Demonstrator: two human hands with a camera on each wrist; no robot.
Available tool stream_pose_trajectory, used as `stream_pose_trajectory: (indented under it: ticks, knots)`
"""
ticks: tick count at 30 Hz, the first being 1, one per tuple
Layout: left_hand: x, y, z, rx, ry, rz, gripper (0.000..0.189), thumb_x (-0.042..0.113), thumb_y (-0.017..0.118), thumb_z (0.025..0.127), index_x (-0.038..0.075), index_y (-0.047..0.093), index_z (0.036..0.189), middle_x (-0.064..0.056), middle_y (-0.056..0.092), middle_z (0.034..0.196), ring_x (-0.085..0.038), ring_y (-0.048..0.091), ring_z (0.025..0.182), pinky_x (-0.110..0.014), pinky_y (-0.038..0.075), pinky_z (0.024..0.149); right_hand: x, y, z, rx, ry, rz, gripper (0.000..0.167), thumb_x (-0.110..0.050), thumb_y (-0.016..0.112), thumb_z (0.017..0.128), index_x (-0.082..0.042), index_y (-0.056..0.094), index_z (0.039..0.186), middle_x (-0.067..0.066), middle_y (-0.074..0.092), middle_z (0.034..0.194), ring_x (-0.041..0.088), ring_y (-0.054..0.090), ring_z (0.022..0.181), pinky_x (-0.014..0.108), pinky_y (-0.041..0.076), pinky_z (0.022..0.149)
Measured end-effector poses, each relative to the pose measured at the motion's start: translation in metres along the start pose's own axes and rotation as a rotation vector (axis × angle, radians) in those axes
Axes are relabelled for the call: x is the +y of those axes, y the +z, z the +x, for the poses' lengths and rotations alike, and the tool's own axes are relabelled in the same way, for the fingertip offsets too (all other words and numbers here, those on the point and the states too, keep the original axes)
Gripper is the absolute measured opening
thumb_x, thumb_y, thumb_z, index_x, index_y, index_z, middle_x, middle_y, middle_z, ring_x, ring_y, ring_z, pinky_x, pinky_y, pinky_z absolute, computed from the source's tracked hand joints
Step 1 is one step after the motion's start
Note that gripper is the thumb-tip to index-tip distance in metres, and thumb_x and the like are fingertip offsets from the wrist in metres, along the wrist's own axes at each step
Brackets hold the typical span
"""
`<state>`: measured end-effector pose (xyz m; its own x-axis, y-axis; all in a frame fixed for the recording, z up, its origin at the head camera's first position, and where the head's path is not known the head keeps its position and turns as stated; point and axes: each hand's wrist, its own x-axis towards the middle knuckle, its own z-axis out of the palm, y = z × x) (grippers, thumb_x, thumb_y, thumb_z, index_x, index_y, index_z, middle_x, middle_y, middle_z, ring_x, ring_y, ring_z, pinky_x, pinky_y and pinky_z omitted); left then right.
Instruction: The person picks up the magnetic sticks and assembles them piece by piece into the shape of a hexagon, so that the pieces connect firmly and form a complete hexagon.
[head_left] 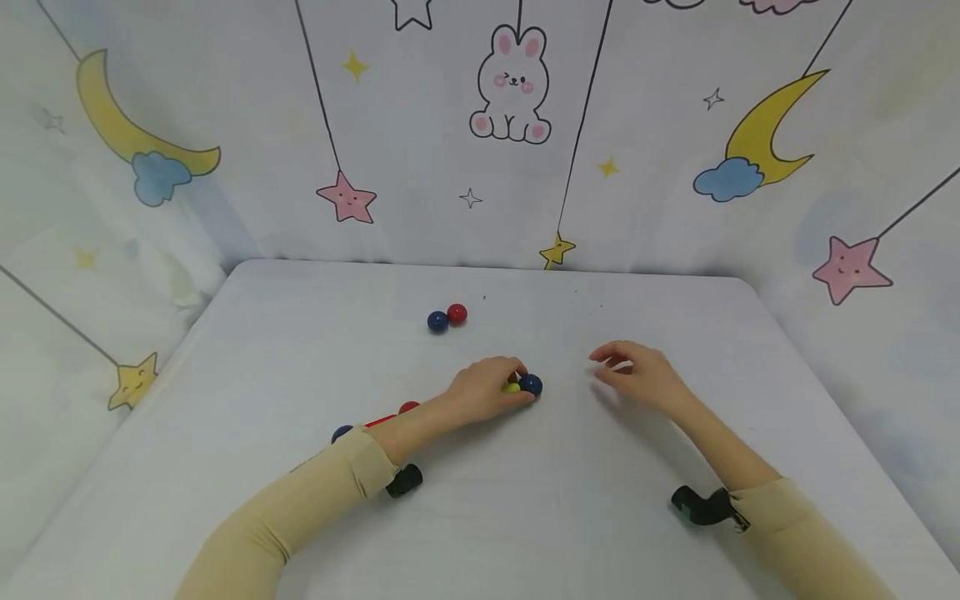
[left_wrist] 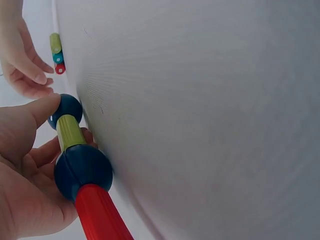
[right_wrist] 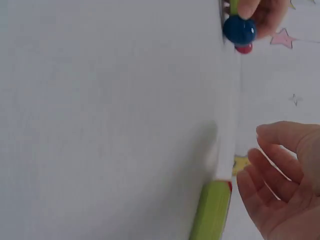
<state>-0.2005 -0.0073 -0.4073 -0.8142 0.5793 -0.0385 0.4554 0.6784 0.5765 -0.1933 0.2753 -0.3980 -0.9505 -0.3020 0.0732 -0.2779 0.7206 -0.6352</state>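
Note:
My left hand [head_left: 483, 392] pinches a ball-and-rod toy piece low over the white table, its thumb against a blue ball [left_wrist: 70, 109]. A short yellow-green rod [left_wrist: 71, 131] joins that ball to a second blue ball [left_wrist: 82, 171]. From the second ball a red rod [left_wrist: 102, 215] runs toward the wrist; in the head view the forearm hides part of this piece. To the right of it my right hand [head_left: 637, 375] hovers, holding nothing, its fingers loosely bent. A yellow-green rod [right_wrist: 211, 210] shows below the right hand in the right wrist view.
Farther back on the table [head_left: 337, 333] a loose blue ball [head_left: 438, 322] touches a red ball [head_left: 457, 314]. Another red ball [head_left: 409, 407] and a blue ball [head_left: 342, 432] show beside the left forearm. A printed cloth [head_left: 420, 167] hangs behind the table.

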Motion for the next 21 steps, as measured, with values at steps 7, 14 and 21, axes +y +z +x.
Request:
stream_pose_trajectory:
  ticks: [7,14,21]
  knots:
    - [-0.002,0.001,0.0,0.001,-0.012,-0.008,0.037,0.034,0.068,0.092,0.01,0.063,0.12,0.001,0.064,0.097,-0.013,0.056,0.084,-0.026,0.047,0.07,0.028,-0.038,-0.014,-0.001,0.15,-0.08,0.032,-0.024,0.063,0.096,-0.003,0.064,0.119,0.022,0.06,0.122,0.038,0.053,0.11,0.052,0.047,0.086]
    - [-0.005,0.002,0.0,-0.003,-0.014,-0.011,0.038,0.035,0.068,0.092,0.01,0.063,0.121,0.001,0.063,0.097,-0.013,0.056,0.085,-0.027,0.047,0.072,0.044,-0.04,-0.005,-0.118,0.282,-0.026,0.044,-0.034,0.062,0.095,-0.001,0.062,0.125,0.02,0.06,0.117,0.033,0.053,0.104,0.037,0.045,0.078]
    - [-0.006,0.002,0.001,-0.006,0.003,-0.027,0.038,0.035,0.068,0.092,0.01,0.062,0.121,0.001,0.063,0.097,-0.013,0.055,0.086,-0.026,0.047,0.072,0.035,-0.022,0.01,-0.104,0.181,-0.081,0.033,-0.021,0.068,0.091,0.0,0.065,0.117,0.016,0.065,0.106,0.028,0.056,0.093,0.035,0.045,0.075]
